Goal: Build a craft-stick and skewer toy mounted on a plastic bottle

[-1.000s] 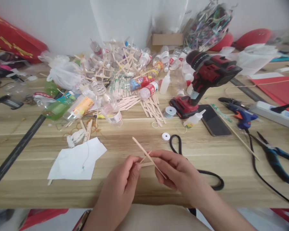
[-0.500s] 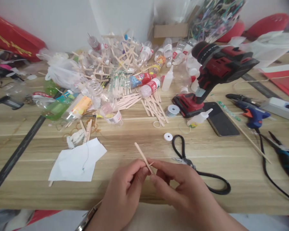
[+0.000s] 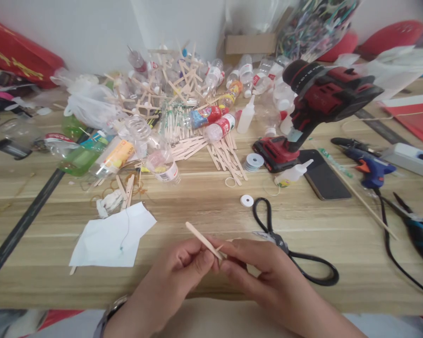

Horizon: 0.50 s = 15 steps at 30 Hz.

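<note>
Low in the middle of the view, my left hand [image 3: 183, 270] pinches a flat wooden stick [image 3: 201, 238] between thumb and fingers. The stick slants up to the left. My right hand [image 3: 259, 265] meets it at the stick's lower end, its thumb and fingers closed on a small pointed piece of wood [image 3: 221, 247] that crosses near that end. Whether the two pieces are joined cannot be made out. Black-handled scissors [image 3: 278, 241] lie just beyond my right hand. A white spool [image 3: 246, 201] lies near their upper handle loop.
Paper [image 3: 109, 239] lies on the left. Behind are loose sticks [image 3: 225, 157], plastic bottles [image 3: 220, 127] and a stick frame [image 3: 186, 77]. At the right are a red-black drill [image 3: 324, 94], phone [image 3: 325, 176], glue gun [image 3: 370, 166] and pliers [image 3: 418, 230].
The long stick has tilted further to the left and its upper end is lower. My left hand has turned with it, while my right hand has moved slightly.
</note>
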### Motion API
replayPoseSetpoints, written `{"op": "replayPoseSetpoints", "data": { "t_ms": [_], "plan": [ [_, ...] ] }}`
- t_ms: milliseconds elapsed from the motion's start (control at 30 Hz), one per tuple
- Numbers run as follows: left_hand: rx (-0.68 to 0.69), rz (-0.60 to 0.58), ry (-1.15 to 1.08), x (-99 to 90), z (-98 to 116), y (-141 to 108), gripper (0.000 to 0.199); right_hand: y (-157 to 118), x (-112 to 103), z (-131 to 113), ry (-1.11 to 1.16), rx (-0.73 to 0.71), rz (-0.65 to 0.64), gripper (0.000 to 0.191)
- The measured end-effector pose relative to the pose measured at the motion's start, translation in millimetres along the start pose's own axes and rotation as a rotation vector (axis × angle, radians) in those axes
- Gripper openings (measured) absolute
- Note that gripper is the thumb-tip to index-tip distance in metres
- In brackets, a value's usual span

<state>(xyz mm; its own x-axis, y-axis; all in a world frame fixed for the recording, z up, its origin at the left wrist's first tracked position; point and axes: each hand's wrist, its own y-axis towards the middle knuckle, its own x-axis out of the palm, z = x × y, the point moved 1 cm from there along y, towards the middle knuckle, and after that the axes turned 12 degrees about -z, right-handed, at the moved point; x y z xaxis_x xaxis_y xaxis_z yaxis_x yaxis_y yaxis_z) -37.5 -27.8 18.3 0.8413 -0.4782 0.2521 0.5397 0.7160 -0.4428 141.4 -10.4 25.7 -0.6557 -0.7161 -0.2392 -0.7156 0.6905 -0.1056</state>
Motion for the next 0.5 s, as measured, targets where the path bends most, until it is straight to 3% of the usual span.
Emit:
{"op": "replayPoseSetpoints", "data": {
  "t_ms": [100, 267, 400, 500],
  "plan": [
    [-0.073, -0.004, -0.052, -0.3, -5.9, -1.2, 0.042, -1.4, 0.4, 0.1, -0.027, -0.054, -0.03, 0.024],
    [-0.077, 0.018, -0.052, -0.6, -5.4, -1.3, 0.047, -3.1, -0.1, 6.4, -0.161, -0.079, -0.003, 0.024],
    [-0.119, 0.035, -0.117, -4.2, -7.7, 1.4, 0.048, -10.6, -12.9, -0.1, -0.386, -0.041, 0.172, 0.024],
    [-0.151, 0.025, -0.169, -5.7, -12.5, 5.0, 0.047, -35.8, -18.3, -7.7, -0.405, -0.081, 0.278, 0.023]
  ]
}}
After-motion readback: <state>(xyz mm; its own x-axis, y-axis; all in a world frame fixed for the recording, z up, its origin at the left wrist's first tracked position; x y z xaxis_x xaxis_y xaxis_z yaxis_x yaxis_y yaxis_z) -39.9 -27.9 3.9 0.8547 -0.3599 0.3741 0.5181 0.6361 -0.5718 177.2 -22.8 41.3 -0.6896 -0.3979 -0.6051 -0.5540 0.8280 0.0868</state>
